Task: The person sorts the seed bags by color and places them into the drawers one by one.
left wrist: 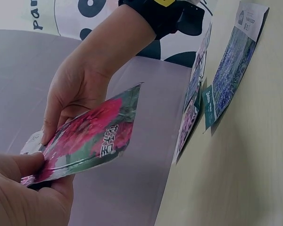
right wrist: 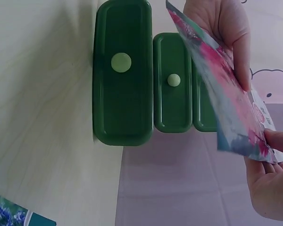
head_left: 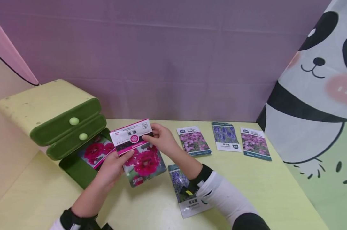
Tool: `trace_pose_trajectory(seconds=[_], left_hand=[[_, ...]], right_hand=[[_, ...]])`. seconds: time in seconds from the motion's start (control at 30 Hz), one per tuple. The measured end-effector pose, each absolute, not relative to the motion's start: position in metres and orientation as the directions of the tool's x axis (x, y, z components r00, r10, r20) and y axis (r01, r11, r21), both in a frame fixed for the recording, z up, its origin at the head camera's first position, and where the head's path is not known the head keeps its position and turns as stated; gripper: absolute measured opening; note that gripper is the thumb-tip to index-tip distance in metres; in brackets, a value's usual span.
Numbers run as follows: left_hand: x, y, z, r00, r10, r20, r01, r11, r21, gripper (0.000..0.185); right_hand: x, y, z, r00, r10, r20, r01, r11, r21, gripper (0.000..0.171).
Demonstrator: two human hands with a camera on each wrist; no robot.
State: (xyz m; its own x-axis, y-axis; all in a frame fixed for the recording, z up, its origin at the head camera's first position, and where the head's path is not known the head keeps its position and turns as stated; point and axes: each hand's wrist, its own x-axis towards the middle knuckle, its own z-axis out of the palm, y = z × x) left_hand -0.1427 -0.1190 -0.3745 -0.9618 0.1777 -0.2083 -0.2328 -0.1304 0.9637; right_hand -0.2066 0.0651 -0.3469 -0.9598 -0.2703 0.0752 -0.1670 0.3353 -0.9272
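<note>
Both hands hold up a seed packet [head_left: 147,164] with magenta flowers and a white, black and pink header. My left hand [head_left: 111,169] pinches its left side, thumb on the front. At the header's right end, my right hand [head_left: 163,139] grips it between thumb and fingers. In the left wrist view the packet [left wrist: 94,136] tilts above the table between the two hands. A similar magenta-flower packet [head_left: 94,151] lies in the pulled-out bottom drawer [head_left: 78,167], just left of my left hand, which partly covers it.
The cream drawer box [head_left: 50,105] with green fronts stands at the left. Across the table's right side lie two pink-flower packets, one [head_left: 194,141] nearer, one [head_left: 256,143] farther right, and a blue-flower packet [head_left: 226,137] between them. Another blue-flower packet [head_left: 176,182] lies beneath my right forearm.
</note>
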Motion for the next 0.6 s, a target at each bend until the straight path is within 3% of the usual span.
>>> trace_pose_trajectory(seconds=[0.43, 0.6], left_hand=[[-0.136, -0.127, -0.379, -0.963, 0.148, -0.226, -0.243, -0.112, 0.964, 0.054], [-0.135, -0.137, -0.379, -0.959, 0.123, -0.253, -0.268, -0.117, 0.956, 0.058]], right_hand=[[-0.205, 0.060, -0.352, -0.941, -0.335, 0.043, -0.170, 0.360, -0.917, 0.037], [-0.204, 0.061, -0.353, -0.928, -0.370, 0.041, -0.182, 0.355, -0.917, 0.056]])
